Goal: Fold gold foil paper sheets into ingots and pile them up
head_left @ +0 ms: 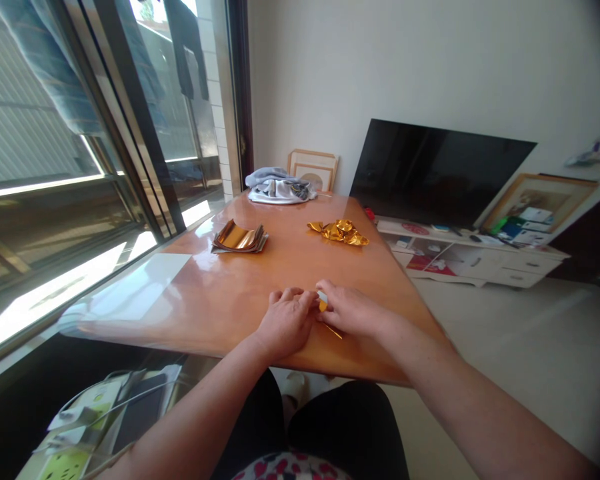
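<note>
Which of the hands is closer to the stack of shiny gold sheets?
Left. The left hand is on the near side of the stack of gold sheets, to its right; the right hand is farther right.

Bright daylight from the left-hand window (125,113), glare on the glossy tabletop (290,260), dark right-hand corners

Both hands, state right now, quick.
Left hand: fingers bent beside the gold foil; cannot tell if it grips.
Right hand: closed, holding the gold foil between thumb and fingers.

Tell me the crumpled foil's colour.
The crumpled foil is shiny gold, best seen in the head view.
</note>
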